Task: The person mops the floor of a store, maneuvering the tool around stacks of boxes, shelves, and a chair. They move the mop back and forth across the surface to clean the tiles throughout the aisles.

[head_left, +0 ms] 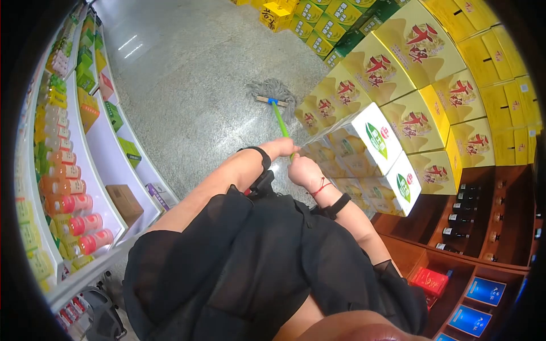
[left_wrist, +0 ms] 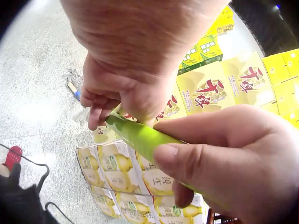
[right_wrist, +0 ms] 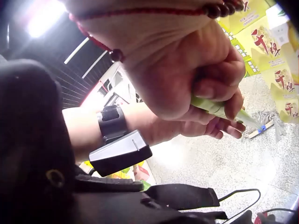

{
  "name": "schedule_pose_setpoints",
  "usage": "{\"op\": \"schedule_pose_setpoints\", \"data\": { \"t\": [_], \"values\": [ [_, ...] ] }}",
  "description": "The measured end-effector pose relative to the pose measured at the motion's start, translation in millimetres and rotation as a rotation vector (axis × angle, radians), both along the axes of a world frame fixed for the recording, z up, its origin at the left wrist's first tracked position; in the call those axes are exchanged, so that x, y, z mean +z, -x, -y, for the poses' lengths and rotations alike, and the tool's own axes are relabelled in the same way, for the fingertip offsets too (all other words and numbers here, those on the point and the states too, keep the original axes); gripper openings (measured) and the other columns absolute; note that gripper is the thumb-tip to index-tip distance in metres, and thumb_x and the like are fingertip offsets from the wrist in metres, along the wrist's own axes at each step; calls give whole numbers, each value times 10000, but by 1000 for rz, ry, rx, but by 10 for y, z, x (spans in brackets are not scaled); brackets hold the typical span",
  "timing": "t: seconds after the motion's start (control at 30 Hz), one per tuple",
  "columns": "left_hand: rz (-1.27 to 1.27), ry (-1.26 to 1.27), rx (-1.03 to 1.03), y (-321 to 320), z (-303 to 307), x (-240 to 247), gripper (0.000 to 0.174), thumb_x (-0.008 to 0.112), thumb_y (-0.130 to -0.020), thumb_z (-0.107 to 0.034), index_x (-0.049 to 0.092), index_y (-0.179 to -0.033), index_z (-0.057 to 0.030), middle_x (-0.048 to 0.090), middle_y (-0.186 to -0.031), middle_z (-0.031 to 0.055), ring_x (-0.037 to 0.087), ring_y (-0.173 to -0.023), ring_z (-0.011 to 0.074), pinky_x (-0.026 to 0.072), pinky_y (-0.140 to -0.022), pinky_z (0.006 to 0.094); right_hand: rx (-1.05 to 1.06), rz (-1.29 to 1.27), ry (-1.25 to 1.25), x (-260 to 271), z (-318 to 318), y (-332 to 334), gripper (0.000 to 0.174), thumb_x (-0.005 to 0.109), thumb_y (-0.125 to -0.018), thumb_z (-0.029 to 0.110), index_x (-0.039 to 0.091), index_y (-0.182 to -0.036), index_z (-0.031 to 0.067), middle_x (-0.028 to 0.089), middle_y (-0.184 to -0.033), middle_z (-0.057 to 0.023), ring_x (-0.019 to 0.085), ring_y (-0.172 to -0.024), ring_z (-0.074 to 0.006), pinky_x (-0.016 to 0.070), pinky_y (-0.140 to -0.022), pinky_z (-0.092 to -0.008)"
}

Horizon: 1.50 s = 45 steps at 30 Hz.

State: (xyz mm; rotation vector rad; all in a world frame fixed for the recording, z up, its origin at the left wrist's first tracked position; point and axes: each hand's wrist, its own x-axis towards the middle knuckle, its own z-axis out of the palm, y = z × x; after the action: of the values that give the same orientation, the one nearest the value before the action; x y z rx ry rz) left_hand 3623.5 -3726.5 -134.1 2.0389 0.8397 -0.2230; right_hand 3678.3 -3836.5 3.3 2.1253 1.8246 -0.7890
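Observation:
A mop with grey strands (head_left: 278, 90) lies against the speckled floor, and its green handle (head_left: 280, 120) slants back toward the person. The left hand (head_left: 277, 148) holds the handle farther along, its fingers bent around it in the left wrist view. Nearer the body, the right hand (head_left: 306, 171) grips the handle close to its end. In the left wrist view the right thumb and fingers (left_wrist: 167, 156) pinch the green grip (left_wrist: 142, 137). The right wrist view has the right hand (right_wrist: 187, 77) curled round the handle, with the left hand (right_wrist: 205, 127) just beyond.
Stacked yellow-and-white cartons (head_left: 364, 139) stand close on the right, near the mop head. Wooden shelves (head_left: 418, 219) with bottles are at lower right. White shelves (head_left: 94, 153) of drinks and boxes line the left. More green and yellow cartons (head_left: 327, 28) stand ahead.

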Motion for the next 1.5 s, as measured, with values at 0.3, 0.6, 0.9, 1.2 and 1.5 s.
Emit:
{"op": "schedule_pose_setpoints", "data": {
  "t": [0.3, 0.6, 0.9, 1.2, 1.5],
  "values": [
    [39, 44, 43, -265, -759, -90, 531, 401, -846, -433, 511, -1098, 21, 543, -1064, 249, 518, -1004, 373, 390, -869, 416, -9, 14, 18, -46, -830, -211, 344, 434, -778, 161, 502, -1007, -86, 608, -879, -229, 600, -835, -342, 482, -731, -400],
    [-43, 177, 50, -943, -1833, -9, 465, 403, -849, -372, 516, -1075, 18, 589, -946, 234, 581, -878, 330, 456, -755, 387, 4, -37, -5, 73, -1894, -879, 318, 436, -768, 150, 547, -981, -57, 601, -910, -231, 590, -864, -338, 470, -757, -405],
    [102, 229, 260, -1569, -3051, -212, 280, 464, -841, -257, 539, -928, -2, 587, -719, 119, 579, -652, 215, 461, -594, 343, 60, -107, 31, 24, -3144, -1636, 343, 399, -753, 116, 528, -1010, -72, 595, -912, -247, 588, -866, -355, 468, -757, -417],
    [218, 331, 419, -2036, -3650, -285, 288, 427, -864, -261, 522, -979, -15, 572, -703, 99, 547, -583, 210, 424, -447, 312, -72, -153, -113, -332, -3889, -2210, 321, 485, -736, 172, 561, -978, -25, 595, -883, -248, 582, -864, -358, 462, -764, -421],
    [323, 758, 658, -1827, -4190, -45, 301, 458, -857, -238, 498, -1010, 18, 562, -753, 89, 562, -644, 201, 458, -515, 322, -416, -816, 152, -513, -4571, -2322, 467, 619, -722, 259, 518, -1116, 29, 628, -926, -117, 612, -720, -188, 486, -628, -289]
  ]
}}
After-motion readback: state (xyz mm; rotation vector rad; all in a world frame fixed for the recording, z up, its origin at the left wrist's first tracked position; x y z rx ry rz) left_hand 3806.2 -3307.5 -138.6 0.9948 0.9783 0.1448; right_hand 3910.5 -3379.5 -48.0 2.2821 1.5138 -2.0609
